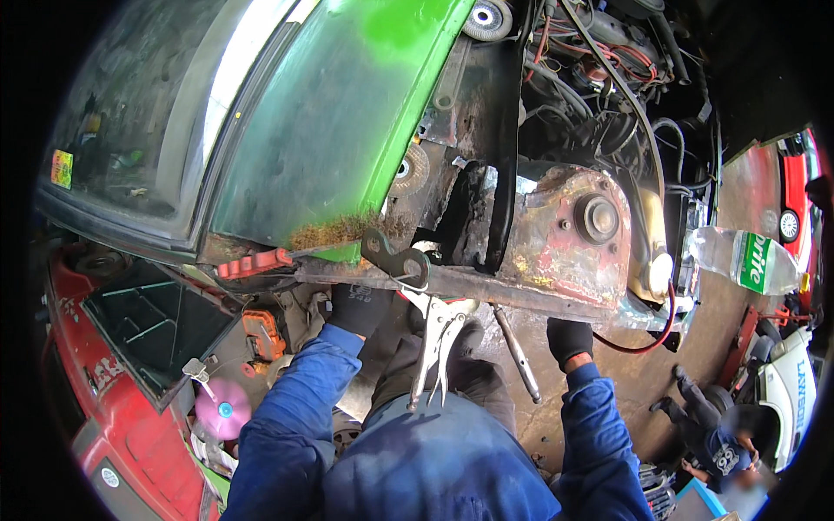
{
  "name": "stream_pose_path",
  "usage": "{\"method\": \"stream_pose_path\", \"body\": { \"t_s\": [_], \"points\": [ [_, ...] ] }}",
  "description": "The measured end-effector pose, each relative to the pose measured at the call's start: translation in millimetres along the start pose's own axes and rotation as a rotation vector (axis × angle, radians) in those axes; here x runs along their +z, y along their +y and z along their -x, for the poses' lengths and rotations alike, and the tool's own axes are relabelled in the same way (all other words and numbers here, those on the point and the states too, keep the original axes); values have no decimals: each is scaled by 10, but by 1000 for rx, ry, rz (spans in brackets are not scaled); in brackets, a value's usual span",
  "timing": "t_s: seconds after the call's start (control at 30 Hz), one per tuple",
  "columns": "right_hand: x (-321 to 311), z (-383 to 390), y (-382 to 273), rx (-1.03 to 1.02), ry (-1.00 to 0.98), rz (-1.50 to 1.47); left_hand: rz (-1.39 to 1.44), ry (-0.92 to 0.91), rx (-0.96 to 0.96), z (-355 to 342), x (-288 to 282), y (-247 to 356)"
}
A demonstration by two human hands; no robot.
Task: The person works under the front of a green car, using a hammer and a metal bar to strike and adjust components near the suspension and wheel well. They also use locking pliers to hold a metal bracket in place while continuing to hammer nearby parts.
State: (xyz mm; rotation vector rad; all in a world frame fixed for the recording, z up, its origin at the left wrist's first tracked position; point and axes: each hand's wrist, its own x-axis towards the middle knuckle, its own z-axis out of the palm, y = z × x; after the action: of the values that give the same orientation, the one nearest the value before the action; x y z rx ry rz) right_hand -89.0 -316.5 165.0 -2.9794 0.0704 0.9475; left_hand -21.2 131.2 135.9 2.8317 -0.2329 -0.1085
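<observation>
My left hand (358, 306), in a black glove, reaches under the rusty lower rail of a car's fender area. Its fingers are hidden behind the metal. Farther right, my right hand (569, 340), also gloved, is just below the same rail (530, 295), and its fingers do not show clearly. Between my hands, silver locking pliers (441, 334) hang clamped at the rail beside a dark metal plate with holes (395, 259). A long metal handle (517, 354) hangs down from the rail nearer my right hand. A red-handled screwdriver (254, 264) lies by the green-edged panel, left of my left hand.
Above are the engine bay (599, 69), a rusty strut tower (578, 230) and grinding discs (408, 169). A plastic bottle (749, 260) sits at right, above a red hose (665, 326). A red door (130, 434) stands lower left; another person (717, 443) is lower right.
</observation>
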Motion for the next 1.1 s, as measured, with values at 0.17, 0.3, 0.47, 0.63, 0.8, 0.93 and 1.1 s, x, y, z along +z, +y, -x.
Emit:
{"method": "stream_pose_path", "body": {
  "t_s": [0.17, 0.3, 0.47, 0.63, 0.8, 0.93, 1.1],
  "points": [
    [57, 28, -48, -5, 102, 4, -90, 142, 95, -72, -78, 52],
    [42, 8, -70, 3, 89, -20, -137, 92, 114, -95, -90, 37],
    [-35, 30, -106, -13, 11, 22, -163, 42, 121, -55, -27, -55],
    [-75, 65, -97, -24, -22, 28, -185, -62, 91, -22, -6, -147],
    [6, 83, -103, -8, 32, 11, -108, -175, 73, -51, -113, -148],
    [78, 52, -92, 37, 78, -15, -59, -303, 65, -112, -180, -184],
    [77, 23, -40, -1, 57, -22, 274, -550, 26, -234, -204, -387]
  ]
}}
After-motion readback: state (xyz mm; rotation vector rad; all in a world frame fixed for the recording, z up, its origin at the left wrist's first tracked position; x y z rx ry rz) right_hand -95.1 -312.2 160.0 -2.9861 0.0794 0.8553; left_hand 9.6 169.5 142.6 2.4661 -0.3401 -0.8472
